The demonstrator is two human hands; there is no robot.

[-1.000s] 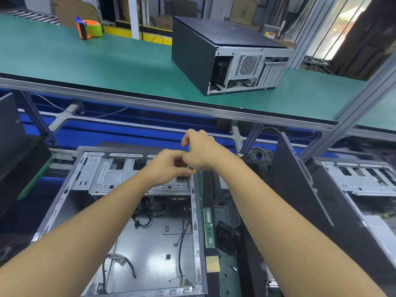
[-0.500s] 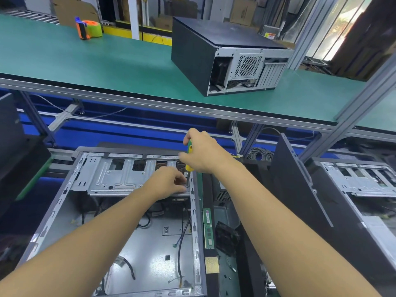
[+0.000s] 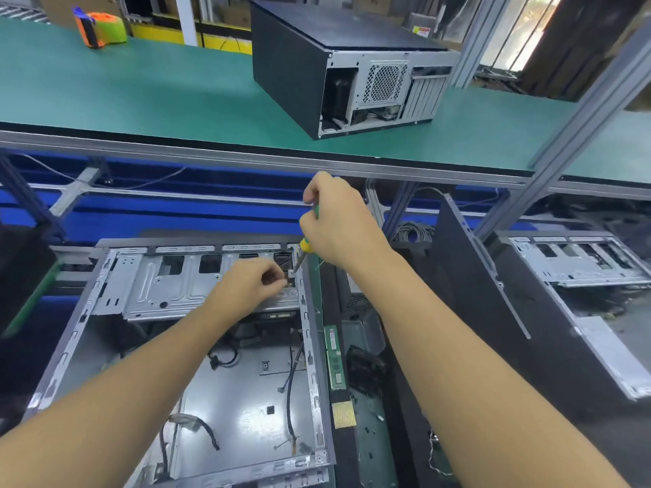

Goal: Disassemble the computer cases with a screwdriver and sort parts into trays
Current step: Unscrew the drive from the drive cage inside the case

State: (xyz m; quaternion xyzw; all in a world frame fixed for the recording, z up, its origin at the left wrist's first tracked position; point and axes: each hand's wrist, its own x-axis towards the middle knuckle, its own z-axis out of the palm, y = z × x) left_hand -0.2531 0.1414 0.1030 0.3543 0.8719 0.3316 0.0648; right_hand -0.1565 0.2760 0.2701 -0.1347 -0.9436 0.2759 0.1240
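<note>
**Screw at the cage corner could slip away**

The right hand is clenched round the green-and-yellow-handled screwdriver. The shaft angles down to the right rear corner of the silver stamped-steel drive cage. The cage sits inside the open grey metal computer case, which lies below the green-topped bench. The left hand rests just beside the tip with its fingertips drawn together; whether they pinch a screw I cannot tell. The tilted tip may cam out and round the screw head. A loosened screw may also drop among the black cables on the case floor.
</note>
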